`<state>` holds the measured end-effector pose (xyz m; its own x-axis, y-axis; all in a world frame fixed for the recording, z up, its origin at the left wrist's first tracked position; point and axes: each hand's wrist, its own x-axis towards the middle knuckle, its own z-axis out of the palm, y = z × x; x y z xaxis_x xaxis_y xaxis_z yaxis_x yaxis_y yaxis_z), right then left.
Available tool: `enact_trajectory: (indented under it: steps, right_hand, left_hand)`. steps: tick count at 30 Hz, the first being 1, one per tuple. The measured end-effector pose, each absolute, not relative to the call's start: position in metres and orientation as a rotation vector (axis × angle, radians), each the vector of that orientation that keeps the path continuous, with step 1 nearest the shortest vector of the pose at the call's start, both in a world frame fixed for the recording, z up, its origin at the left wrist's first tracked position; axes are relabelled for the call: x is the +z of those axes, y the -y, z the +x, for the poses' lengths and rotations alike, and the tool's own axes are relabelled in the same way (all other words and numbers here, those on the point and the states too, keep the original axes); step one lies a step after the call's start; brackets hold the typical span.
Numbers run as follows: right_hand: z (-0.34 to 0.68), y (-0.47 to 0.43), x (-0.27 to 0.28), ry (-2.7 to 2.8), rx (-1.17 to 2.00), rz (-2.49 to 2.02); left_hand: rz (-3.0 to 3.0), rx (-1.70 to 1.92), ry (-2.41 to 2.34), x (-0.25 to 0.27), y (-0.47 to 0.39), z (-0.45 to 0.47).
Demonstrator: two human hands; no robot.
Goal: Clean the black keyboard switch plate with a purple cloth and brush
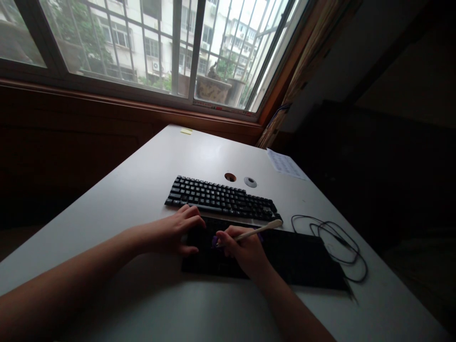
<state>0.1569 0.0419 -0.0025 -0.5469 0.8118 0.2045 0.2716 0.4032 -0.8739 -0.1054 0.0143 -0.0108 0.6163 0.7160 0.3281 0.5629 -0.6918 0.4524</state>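
Note:
A dark, flat panel [299, 256] lies on the white table, just on the near side of a black keyboard [221, 197] with rows of keys. My left hand [183, 228] rests with its fingers apart on the panel's left end. Pinched in my right hand [242, 244] is a slim pale-handled brush [261, 229], its wider handle end pointing up to the right. Something purple [214, 241] shows by the right fingertips, low over the panel, and another purple bit shows behind that hand. The brush's working end is mostly hidden by my fingers.
A black cable [351, 247] lies coiled to the right of the panel on the white table [142, 294]. Beyond the keyboard are a round hole [230, 177] and a grey ring-shaped cover [250, 182]. A printed sheet [285, 164] lies at the far right edge, and a barred window rises behind.

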Motion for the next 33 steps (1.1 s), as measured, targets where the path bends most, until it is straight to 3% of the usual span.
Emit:
enact_trajectory:
  steps: [23, 33]
  right_hand:
    - [0.180, -0.056, 0.014, 1.032, 1.242, -0.870]
    - [0.179, -0.062, 0.005, 1.053, 1.130, -0.922]
  left_hand:
    - [2.509, 0.684, -1.033, -0.010, -0.014, -0.106]
    - [2.514, 0.710, -1.052, -0.009, -0.014, -0.104]
